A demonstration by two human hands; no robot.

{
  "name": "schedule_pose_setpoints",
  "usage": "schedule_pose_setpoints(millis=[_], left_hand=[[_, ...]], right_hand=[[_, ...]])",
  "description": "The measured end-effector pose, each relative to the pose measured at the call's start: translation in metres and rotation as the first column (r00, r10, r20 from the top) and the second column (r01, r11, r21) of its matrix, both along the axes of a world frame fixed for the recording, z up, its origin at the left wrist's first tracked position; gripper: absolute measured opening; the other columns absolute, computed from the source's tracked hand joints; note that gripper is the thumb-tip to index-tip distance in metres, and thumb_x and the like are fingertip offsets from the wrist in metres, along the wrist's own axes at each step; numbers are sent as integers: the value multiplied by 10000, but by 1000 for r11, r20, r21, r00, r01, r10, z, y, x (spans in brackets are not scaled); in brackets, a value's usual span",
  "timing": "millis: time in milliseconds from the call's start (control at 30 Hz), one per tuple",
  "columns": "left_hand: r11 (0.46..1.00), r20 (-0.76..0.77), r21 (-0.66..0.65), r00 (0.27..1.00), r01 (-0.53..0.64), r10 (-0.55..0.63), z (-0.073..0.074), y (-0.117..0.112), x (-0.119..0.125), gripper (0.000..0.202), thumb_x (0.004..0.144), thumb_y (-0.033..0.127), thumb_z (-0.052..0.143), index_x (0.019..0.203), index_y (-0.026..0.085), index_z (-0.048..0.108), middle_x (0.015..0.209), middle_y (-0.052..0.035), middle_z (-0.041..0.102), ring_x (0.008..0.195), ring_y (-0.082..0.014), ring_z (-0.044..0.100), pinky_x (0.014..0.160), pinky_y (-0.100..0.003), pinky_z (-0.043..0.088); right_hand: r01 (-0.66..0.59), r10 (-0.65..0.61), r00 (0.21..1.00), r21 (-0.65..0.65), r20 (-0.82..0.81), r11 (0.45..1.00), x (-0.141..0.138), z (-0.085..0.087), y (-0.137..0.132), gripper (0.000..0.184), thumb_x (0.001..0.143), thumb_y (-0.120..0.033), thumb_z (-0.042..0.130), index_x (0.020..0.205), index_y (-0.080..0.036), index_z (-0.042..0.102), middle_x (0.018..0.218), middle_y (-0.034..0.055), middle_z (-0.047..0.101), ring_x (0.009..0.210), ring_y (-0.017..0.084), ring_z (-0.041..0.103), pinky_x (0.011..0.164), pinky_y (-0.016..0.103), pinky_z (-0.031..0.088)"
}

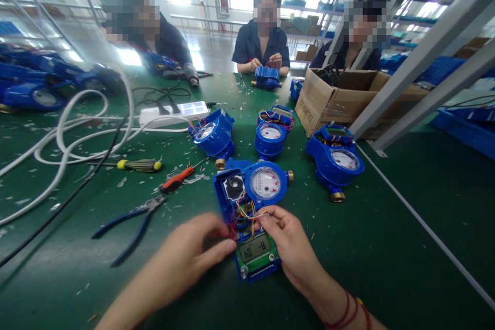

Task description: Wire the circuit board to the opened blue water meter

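A blue water meter (266,181) lies in front of me with its housing open, a round dial on its right side. Several thin coloured wires (245,210) run from the housing to a green circuit board with a display (255,250), set in a blue frame. My right hand (284,240) pinches some of these wires between thumb and index finger, its other fingers by the board's right edge. Slightly blurred, my left hand (207,242) is at the board's left edge, thumb and fingers apart beside the red wires (232,231).
More blue meters (214,134) stand beyond. Pliers (133,224), an orange screwdriver (177,180) and a yellow-black screwdriver (139,165) lie left, near a power strip (174,113) and white cable (62,139). A cardboard box (315,105) and metal posts (410,56) stand right. Three people sit opposite.
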State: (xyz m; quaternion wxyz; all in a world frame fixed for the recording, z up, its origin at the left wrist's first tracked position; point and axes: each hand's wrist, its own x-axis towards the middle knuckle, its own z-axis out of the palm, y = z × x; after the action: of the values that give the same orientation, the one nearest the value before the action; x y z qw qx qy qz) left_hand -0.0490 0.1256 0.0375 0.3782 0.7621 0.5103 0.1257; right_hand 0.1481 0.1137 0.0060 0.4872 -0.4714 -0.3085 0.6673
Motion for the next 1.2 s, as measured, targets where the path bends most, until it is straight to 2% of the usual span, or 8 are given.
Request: schedule_pose_setpoints(millis=[200,333,433,533,700,933,1067,1200], left_hand=[[996,122,-90,992,13,-2,1,-1,4,167,853,323,471,792,222,590,783,28,640,732,-133,591,673,-226,448],[981,178,-193,982,-20,55,5,-1,5,203,851,345,471,759,205,585,739,29,611,689,-124,548,655,-222,432],[973,199,-230,978,-7,54,6,0,5,265,866,387,440,764,192,588,761,12,603,721,-137,530,683,-243,427],[973,191,-231,981,0,45,8,1,5,290,862,412,446,776,185,604,779,7,608,742,-140,531,694,-247,420],[972,207,-233,975,-28,78,8,2,5,284,851,409,479,735,179,597,749,8,610,709,-130,531,668,-244,405],[975,307,-194,937,-112,169,-3,4,-2,389,850,390,492,538,173,406,635,24,526,614,-106,477,612,-236,380],[968,271,-134,932,-211,240,-1,4,-5,346,869,412,450,619,177,490,667,25,545,646,-113,500,637,-239,393],[979,238,-47,949,-200,206,2,-2,1,290,889,412,414,753,201,560,714,27,568,680,-113,520,643,-232,402]], right_hand=[[-72,66,994,67,83,995,5,5,-3,219,774,-358,645,849,-161,585,763,23,646,697,128,594,666,253,447],[-305,291,949,114,121,946,15,10,-5,283,758,-311,672,977,-180,549,944,40,619,888,167,588,805,300,447],[-413,408,910,81,80,907,21,11,-3,316,754,-278,677,1012,-172,530,965,46,603,903,171,581,835,330,445],[-402,400,915,48,47,914,24,9,-1,259,785,-289,642,975,-153,531,874,28,590,788,140,582,778,323,458],[-363,362,931,-4,-45,932,23,5,3,234,766,-282,663,901,-138,538,703,-21,559,604,73,532,583,205,412],[-358,350,931,-73,-107,931,25,13,3,248,760,-312,662,866,-111,561,656,-16,564,543,59,518,542,188,398],[-357,353,934,-88,-56,930,26,12,4,240,827,-339,579,848,-101,592,645,-14,546,535,54,496,510,174,361],[-357,354,934,-93,-50,929,26,7,3,298,868,-380,507,839,-98,599,642,-7,540,538,65,491,522,193,356]])
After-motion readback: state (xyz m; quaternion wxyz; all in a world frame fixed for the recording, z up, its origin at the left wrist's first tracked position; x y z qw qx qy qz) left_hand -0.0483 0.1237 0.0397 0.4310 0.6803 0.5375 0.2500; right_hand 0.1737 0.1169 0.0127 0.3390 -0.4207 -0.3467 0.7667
